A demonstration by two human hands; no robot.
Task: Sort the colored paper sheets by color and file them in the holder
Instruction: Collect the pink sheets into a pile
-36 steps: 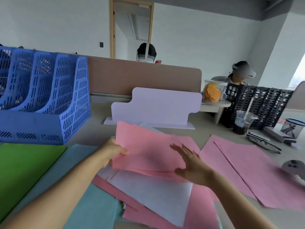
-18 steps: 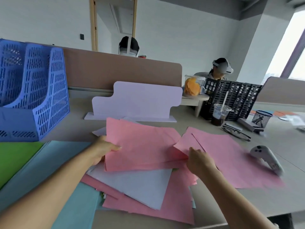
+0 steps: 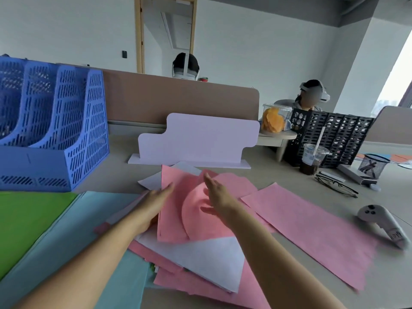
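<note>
Far left, the blue holder (image 3: pixel 53 130) stands behind the flat green sheet (image 3: pixel 26 224) and light blue sheets (image 3: pixel 73 230), apparently piles sorted for filing. At centre, the left hand (image 3: pixel 153 204) props the left edge of a raised pink sheet (image 3: pixel 172 219) above the mixed stack (image 3: pixel 200 257); whether it pinches cannot be told. The right hand (image 3: pixel 217 197), fingers straight, presses the sheet's curling face, probably steering it to the pink pile (image 3: pixel 312 226) at right.
</note>
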